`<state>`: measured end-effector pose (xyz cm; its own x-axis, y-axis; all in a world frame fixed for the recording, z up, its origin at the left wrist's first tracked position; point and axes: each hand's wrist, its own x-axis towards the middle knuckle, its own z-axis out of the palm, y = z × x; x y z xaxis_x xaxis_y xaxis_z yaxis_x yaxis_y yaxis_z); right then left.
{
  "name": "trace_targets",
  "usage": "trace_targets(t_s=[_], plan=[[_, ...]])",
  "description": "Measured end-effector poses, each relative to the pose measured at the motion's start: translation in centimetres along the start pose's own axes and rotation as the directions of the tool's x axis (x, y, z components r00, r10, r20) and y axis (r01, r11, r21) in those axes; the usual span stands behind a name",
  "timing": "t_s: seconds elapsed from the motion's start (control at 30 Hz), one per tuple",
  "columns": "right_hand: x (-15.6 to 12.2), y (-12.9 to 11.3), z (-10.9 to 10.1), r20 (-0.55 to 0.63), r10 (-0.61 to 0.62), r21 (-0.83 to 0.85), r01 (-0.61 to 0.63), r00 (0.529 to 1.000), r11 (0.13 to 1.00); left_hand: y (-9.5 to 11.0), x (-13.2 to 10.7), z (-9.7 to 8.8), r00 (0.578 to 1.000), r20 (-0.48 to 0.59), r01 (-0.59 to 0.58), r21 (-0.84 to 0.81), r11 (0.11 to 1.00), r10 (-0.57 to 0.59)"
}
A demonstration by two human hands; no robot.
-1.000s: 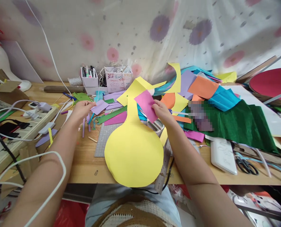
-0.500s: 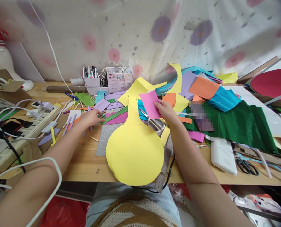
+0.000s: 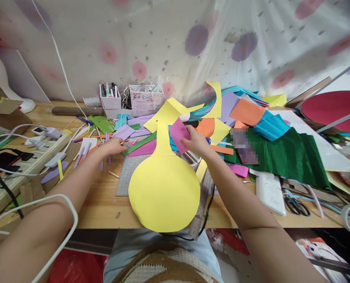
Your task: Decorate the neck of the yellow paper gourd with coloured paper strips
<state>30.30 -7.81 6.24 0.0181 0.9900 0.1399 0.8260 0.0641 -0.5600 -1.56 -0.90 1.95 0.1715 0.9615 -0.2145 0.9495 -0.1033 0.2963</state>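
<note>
A large yellow cut-out (image 3: 164, 192), round with a narrow neck, lies at the table's front edge, partly over a grey cutting mat (image 3: 123, 181). My right hand (image 3: 194, 139) pinches a magenta sheet (image 3: 178, 135) by its right edge, tilted up beside the yellow neck. Below that hand, scissors (image 3: 192, 157) show only their handles. My left hand (image 3: 116, 147) is among small scraps, its fingers drawn together by the lower end of a green strip (image 3: 142, 143); what they hold is too small to name. A second magenta sheet (image 3: 143, 148) lies under the strip.
Coloured sheets, including orange (image 3: 248, 111) and dark green (image 3: 292, 157), pile up on the right. Black-handled scissors (image 3: 297, 204) and a white box-shaped device (image 3: 270, 192) lie nearer. Pen holders (image 3: 110, 98) stand behind. A power strip (image 3: 24, 169) with cables lines the left; a white cable crosses my left arm.
My right hand has shifted slightly left with the magenta sheet, which now tilts and covers the scissor blades. My left hand's fingers have drawn closer together. The view has turned slightly right.
</note>
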Motion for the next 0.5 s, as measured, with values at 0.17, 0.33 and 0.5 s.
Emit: trace_targets(t_s=[0.17, 0.33, 0.5], plan=[[3.0, -2.1, 2.0, 0.045, 0.110, 0.413, -0.119, 0.993, 0.903, 0.3, -1.0, -0.7, 0.987, -0.093, 0.131, -0.035, 0.991, -0.133], [6.0, -4.3, 4.8, 0.367, 0.107, 0.740, -0.360, 0.924, 0.568, 1.4, -1.7, -0.8, 0.938, -0.310, 0.130, -0.102, 0.986, -0.156], [8.0, -6.3, 7.8, 0.246, 0.240, 0.674, -0.344, 0.939, 0.654, 2.6, -1.4, 0.0, 0.990, -0.141, 0.031, -0.001, 1.000, -0.031]])
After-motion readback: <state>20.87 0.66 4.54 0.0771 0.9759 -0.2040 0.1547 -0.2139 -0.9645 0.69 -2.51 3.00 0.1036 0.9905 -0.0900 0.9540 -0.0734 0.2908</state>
